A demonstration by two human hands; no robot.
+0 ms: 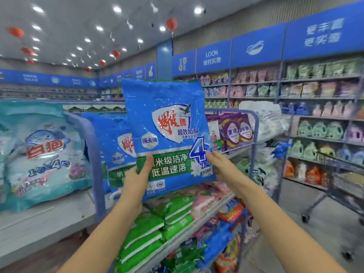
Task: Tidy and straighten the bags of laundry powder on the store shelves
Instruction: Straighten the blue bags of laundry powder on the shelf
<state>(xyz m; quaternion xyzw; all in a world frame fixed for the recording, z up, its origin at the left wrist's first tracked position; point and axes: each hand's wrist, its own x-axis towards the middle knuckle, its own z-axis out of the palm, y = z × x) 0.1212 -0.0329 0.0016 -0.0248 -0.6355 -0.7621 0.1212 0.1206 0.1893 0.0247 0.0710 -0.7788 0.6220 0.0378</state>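
Note:
I hold a large blue laundry powder bag [167, 123] upright in front of me, above the shelves. My left hand [137, 174] grips its lower left edge, thumb on the green band. My right hand [218, 164] presses against its lower right edge with the fingers flat. A second blue bag of the same kind [116, 146] stands behind it on the top shelf [49, 215]. A pale teal bag with red letters [43, 154] leans at the left of that shelf.
Green, pink and orange powder bags [173, 215] lie stacked on the lower shelves. Purple bags [234, 131] stand at the right end of the top shelf. A metal trolley [334, 184] stands in the aisle at right, before a wall of stocked shelves [315, 115].

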